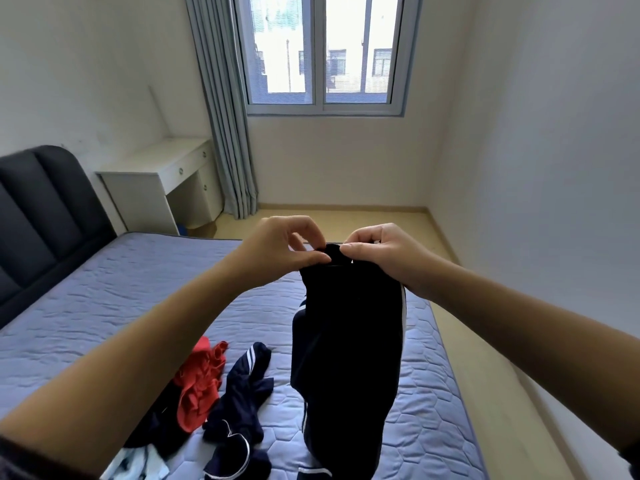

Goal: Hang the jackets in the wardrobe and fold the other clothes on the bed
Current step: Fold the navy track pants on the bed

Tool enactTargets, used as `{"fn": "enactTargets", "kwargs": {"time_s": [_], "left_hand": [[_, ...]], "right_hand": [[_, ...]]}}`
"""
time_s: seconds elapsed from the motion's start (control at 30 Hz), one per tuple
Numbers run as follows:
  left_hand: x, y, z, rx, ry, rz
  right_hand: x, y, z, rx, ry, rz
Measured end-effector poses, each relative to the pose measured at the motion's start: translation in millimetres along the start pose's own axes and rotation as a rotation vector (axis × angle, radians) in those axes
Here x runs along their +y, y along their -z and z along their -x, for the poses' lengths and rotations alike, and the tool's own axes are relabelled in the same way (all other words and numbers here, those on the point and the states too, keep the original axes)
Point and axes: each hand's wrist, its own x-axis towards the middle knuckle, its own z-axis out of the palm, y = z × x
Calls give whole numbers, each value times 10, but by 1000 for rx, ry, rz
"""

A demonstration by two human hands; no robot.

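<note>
A dark navy garment with white stripes (346, 358) hangs in the air above the bed (104, 289). My left hand (277, 251) and my right hand (381, 251) both pinch its top edge, close together. Its lower end reaches down toward the mattress. On the bed below my left arm lie a red garment (199, 379), a second navy piece with white trim (239, 410) and a pale blue and white piece (138, 462).
A dark padded headboard (38, 216) stands at the left. A white desk with drawers (162, 181) sits in the far left corner beside grey curtains (221, 116) and a window (322, 50). Bare floor (467, 341) runs along the bed's right side.
</note>
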Motion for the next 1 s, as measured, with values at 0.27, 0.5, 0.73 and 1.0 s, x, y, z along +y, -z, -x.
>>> {"fn": "enactTargets", "kwargs": {"time_s": [0.27, 0.5, 0.73, 1.0], "left_hand": [[13, -33, 122, -132, 487, 451], [23, -163, 228, -54, 638, 700], [46, -278, 373, -227, 664, 588], [-11, -451, 631, -21, 743, 1137]], "right_hand": [[76, -19, 43, 61, 78, 120], [186, -95, 101, 34, 142, 214], [288, -183, 242, 101, 320, 322], [478, -227, 344, 55, 273, 328]]}}
